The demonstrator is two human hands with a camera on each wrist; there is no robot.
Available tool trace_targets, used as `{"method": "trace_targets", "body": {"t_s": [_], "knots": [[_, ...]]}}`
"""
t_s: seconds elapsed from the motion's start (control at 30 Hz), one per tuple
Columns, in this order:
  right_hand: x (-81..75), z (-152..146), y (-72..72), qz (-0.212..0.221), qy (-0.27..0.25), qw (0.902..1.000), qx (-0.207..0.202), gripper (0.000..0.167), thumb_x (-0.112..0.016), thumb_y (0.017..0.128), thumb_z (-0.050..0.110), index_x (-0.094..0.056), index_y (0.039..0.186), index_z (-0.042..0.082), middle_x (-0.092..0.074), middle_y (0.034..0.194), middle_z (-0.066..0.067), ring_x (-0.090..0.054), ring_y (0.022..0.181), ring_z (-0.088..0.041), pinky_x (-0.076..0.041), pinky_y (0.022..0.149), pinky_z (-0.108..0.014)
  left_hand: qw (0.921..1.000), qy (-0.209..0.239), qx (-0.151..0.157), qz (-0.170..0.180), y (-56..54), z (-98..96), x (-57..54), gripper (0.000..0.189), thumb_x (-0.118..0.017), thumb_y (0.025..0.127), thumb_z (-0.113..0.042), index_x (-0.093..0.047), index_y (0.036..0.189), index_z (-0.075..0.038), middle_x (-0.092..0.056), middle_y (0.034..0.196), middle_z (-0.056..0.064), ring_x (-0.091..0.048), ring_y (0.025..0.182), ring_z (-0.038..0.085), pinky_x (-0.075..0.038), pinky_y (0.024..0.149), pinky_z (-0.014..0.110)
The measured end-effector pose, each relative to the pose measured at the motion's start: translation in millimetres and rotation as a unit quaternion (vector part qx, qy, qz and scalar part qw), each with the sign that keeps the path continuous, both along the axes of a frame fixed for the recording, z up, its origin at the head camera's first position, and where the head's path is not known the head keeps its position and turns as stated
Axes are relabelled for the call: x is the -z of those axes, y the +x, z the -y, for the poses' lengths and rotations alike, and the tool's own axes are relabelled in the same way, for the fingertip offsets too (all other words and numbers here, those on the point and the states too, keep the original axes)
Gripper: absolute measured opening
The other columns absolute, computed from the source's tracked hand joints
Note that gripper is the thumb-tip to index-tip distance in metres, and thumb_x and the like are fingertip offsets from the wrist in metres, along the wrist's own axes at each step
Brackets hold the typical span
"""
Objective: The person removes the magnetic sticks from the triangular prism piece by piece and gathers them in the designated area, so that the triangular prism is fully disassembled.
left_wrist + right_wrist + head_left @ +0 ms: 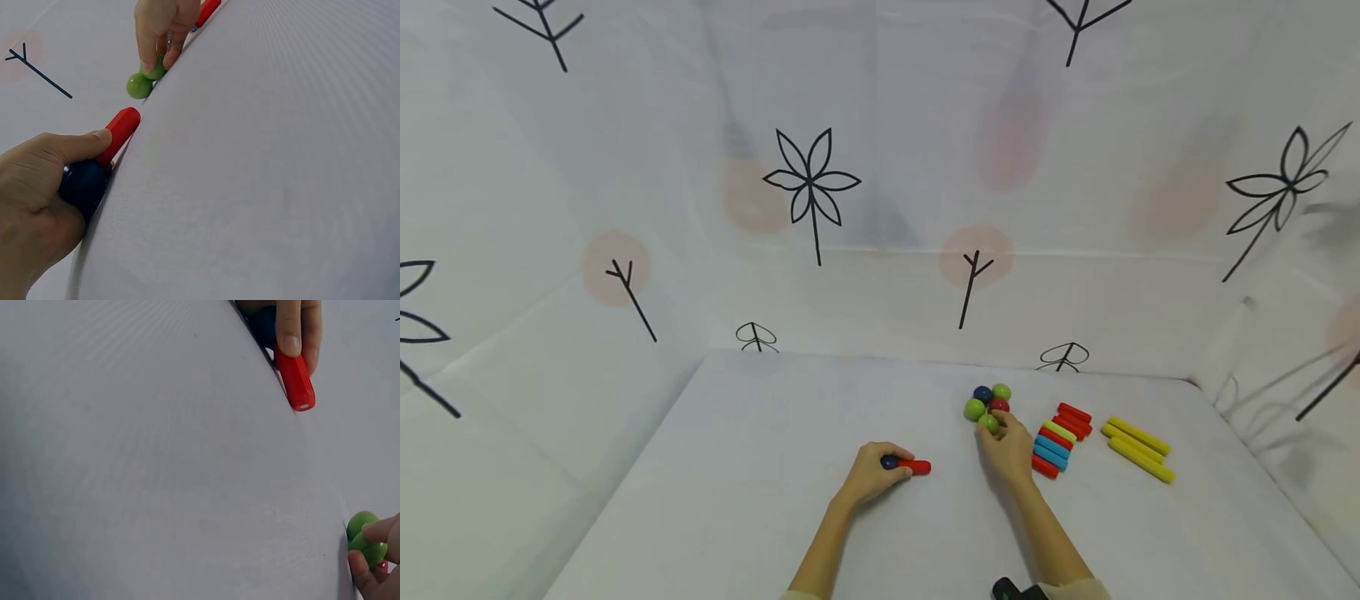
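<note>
My left hand (867, 477) grips a red stick (921, 467) with a dark blue ball (889, 462) at its near end. In the left wrist view the thumb lies along the red stick (123, 131), and the blue ball (84, 184) sits against the palm side. Farther right, my right hand (1011, 450) pinches a green ball (988, 424) at the front of a small cluster of balls. That cluster also has a second green ball (974, 409), a dark blue ball (982, 394) and a red ball (999, 406), partly covered by fingers.
Beside the right hand lie short red, blue and yellow-green sticks (1052, 450) in a row. Longer yellow sticks (1138, 450) rest farther right. A white cloth-covered table (760, 500) meets a patterned backdrop (880, 308). A black object (1011, 589) shows at the right wrist.
</note>
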State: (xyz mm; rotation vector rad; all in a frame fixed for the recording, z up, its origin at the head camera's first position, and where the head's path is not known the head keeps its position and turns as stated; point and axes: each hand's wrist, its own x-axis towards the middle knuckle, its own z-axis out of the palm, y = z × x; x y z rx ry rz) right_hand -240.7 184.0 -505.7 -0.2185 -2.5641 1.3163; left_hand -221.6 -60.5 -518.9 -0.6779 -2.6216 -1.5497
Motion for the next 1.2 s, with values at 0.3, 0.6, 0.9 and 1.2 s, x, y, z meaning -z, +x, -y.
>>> {"method": "trace_targets", "body": {"t_s": [0.3,0.6,0.9,1.2], "knots": [[0.7,-4.0,-1.6,0.015,-0.025,0.9996,0.003,0.049,-0.064,0.087,0.011,-0.046,0.13,-0.007,-0.052,0.121,-0.028,-0.056,0.094,-0.034,-0.05,0.084,-0.042,1.0,-0.004,-0.001,0.007,-1.8,0.4,0.6,0.017,-0.073,0.079,-0.009,-0.073,0.096,-0.005,-0.069,0.098,0.006,-0.06,0.096,0.021,-0.045,0.088,0.034],[-4.8,4.7,11.2,0.015,-0.019,0.9996,0.011,0.046,-0.066,0.085,0.013,-0.045,0.122,-0.004,-0.047,0.102,-0.019,-0.047,0.089,-0.028,-0.043,0.068,-0.027,0.9999,0.003,0.0,0.01,-3.1,0.4,2.6,0.017,-0.073,0.079,-0.009,-0.073,0.096,-0.005,-0.07,0.098,0.006,-0.06,0.098,0.022,-0.045,0.088,0.035],[-9.4,20.5,26.8,0.009,0.018,0.957,-0.289,0.042,-0.072,0.083,0.021,-0.06,0.117,-0.001,-0.066,0.101,-0.011,-0.06,0.085,-0.018,-0.05,0.074,-0.022,0.9991,0.043,-0.003,0.007,-3.4,-1.5,2.3,0.018,-0.073,0.079,-0.01,-0.073,0.096,-0.004,-0.071,0.096,0.006,-0.062,0.095,0.02,-0.046,0.087,0.032],[-9.1,27.3,25.1,0.048,-0.077,0.9247,-0.37,0.035,-0.067,0.086,0.009,-0.06,0.116,-0.008,-0.066,0.092,-0.013,-0.058,0.071,-0.013,-0.05,0.063,-0.019,0.998,0.064,0.002,0.0,1.3,-7.1,-7.0,0.019,-0.073,0.078,-0.002,-0.072,0.097,0.002,-0.071,0.094,0.011,-0.063,0.096,0.026,-0.046,0.089,0.032]]}}
